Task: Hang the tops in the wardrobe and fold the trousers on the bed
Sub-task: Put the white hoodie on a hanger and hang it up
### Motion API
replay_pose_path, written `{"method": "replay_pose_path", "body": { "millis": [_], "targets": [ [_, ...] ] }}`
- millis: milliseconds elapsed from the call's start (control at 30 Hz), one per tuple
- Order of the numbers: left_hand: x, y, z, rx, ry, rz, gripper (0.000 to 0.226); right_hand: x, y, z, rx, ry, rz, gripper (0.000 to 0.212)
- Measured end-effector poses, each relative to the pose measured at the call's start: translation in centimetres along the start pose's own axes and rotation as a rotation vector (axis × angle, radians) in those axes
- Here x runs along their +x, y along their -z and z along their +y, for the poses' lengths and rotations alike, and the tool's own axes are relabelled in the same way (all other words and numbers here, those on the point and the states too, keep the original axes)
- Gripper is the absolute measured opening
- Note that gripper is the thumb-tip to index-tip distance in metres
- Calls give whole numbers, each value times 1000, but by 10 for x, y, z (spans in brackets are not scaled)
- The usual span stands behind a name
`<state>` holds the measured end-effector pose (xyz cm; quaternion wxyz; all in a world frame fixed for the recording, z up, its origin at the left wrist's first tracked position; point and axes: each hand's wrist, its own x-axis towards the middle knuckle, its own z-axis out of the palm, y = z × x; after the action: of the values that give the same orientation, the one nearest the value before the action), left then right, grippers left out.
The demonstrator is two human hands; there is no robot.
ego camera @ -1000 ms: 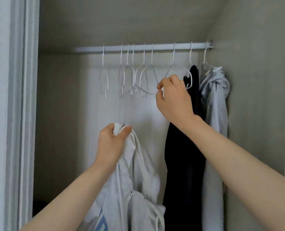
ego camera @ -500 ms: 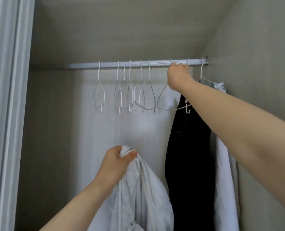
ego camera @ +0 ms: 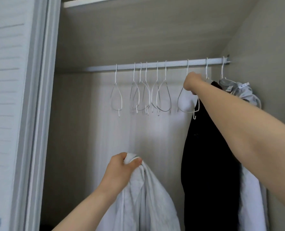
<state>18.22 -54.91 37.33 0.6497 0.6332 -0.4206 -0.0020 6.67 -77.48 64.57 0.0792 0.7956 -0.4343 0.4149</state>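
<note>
Left hand [ego camera: 120,170] fingers curl around a bunched white top [ego camera: 143,194]. Right hand [ego camera: 192,82] grips an empty hanger [ego camera: 187,104] below the rail [ego camera: 155,66]; its fingers are hidden.

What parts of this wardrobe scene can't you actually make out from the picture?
All in the head view:
- The right hand: its fingers are turned away, so its grip on the empty hanger is hidden.
- The white top held by the left hand: the bottom edge cuts it off.
- The black top: the right arm covers its hanger.
- The grey top: mostly hidden behind the arm and black top.
</note>
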Motion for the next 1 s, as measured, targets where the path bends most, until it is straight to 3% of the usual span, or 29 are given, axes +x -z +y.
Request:
{"method": "replay_pose_path", "body": {
  "millis": [133, 300, 367, 433, 500, 600, 700, 867, 1000],
  "targets": [
    [-1, 6, 3, -19, -9, 20, 19, -4, 17, -5, 254, -40, 45, 14],
    [-6, 12, 5, -40, -78, 59, 22, -17, 42, -6, 471, -59, 174, 31],
    [-10, 13, 0, -19, -101, 75, 26, -38, 46, -4, 546, -71, 169, 20],
    [-16, 14, -7, 107, -149, 49, 31, -69, 44, -2, 590, -99, 161, 8],
    [-26, 11, -14, 223, -201, -15, 30, -113, 39, 2, 620, -100, 148, 22],
    [-49, 6, -24, 249, -229, -83, 28, -192, 23, 19, 748, -92, 168, 28],
    [-67, -1, -38, 278, -189, -136, 28, -291, 0, 51, 903, -123, 219, 13],
    [-103, -18, -53, 289, -119, -167, 22, -411, -23, 86, 1052, -166, -16, 8],
    [-129, -26, -60, 228, 0, -187, 22, -444, -35, 107, 1061, -177, -139, 24]
  ]
}}
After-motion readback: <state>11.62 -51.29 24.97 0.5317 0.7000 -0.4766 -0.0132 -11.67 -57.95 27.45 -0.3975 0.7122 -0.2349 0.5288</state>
